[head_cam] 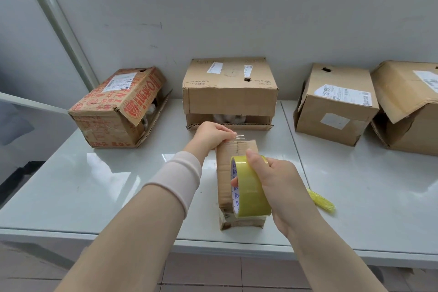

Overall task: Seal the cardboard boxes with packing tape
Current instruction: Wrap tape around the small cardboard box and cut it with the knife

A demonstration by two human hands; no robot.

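A small narrow cardboard box [228,173] lies lengthways on the white table [94,185] in front of me. My right hand [277,180] grips a yellow roll of packing tape [250,191] above the box's near half, thumb on top and a finger through the core. My left hand [213,134] pinches the clear free end of the tape [238,137] at the box's far top edge. The strip between roll and far edge is hard to make out.
Along the wall stand a red-printed box [118,106] with open flaps, a plain box [230,92] on its side, a labelled box [336,104] and a crumpled box [410,106]. A yellow string bundle [322,201] lies right of the small box.
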